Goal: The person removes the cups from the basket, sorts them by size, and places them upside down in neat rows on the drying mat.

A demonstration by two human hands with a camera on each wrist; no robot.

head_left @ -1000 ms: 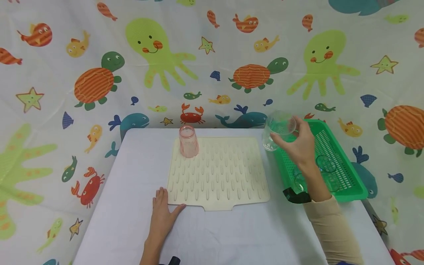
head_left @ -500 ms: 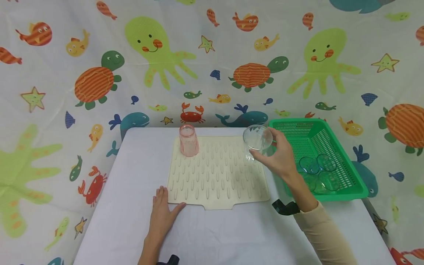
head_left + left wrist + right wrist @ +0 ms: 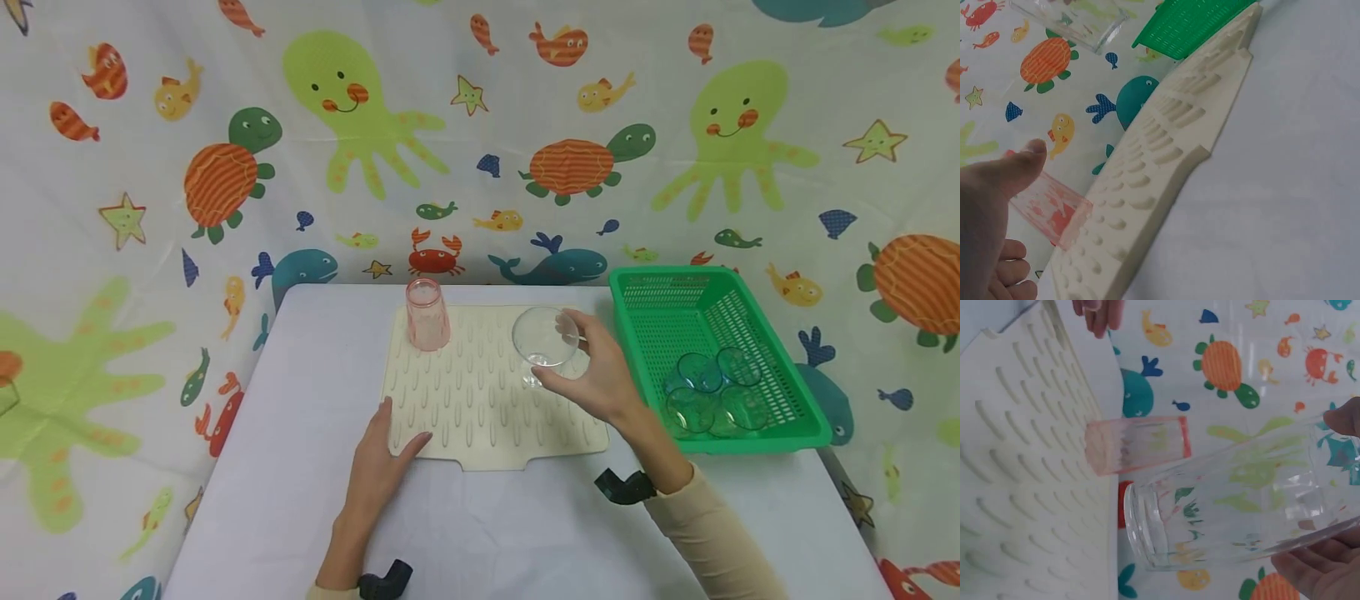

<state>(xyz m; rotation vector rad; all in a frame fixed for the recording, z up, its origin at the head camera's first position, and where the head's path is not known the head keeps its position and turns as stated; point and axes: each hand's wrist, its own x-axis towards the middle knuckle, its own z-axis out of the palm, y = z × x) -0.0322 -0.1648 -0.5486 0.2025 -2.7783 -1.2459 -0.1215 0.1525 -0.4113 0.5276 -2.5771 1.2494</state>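
My right hand (image 3: 592, 371) holds a clear drinking glass (image 3: 546, 337) near its rim, thumb on one side and fingers on the other. The glass is over the right half of a cream ridged drying mat (image 3: 465, 408), and its thick base points toward the mat in the right wrist view. A pink-tinted glass (image 3: 427, 317) stands on the mat's back left corner. My left hand (image 3: 378, 462) is at the mat's front left corner, thumb spread from the fingers and nothing held; the left wrist view shows its thumb (image 3: 1022, 165) overlapping the pink glass.
A green plastic basket (image 3: 626, 333) stands at the right end of the white-covered table (image 3: 480, 533). Several blue-tinted and greenish glasses (image 3: 699, 372) sit in its front part. Behind the table hangs a curtain (image 3: 480, 75) printed with sea animals.
My right hand has carried the clear glass left from above the basket's edge to over the mat. My left hand has shifted slightly forward and right at the mat's corner.
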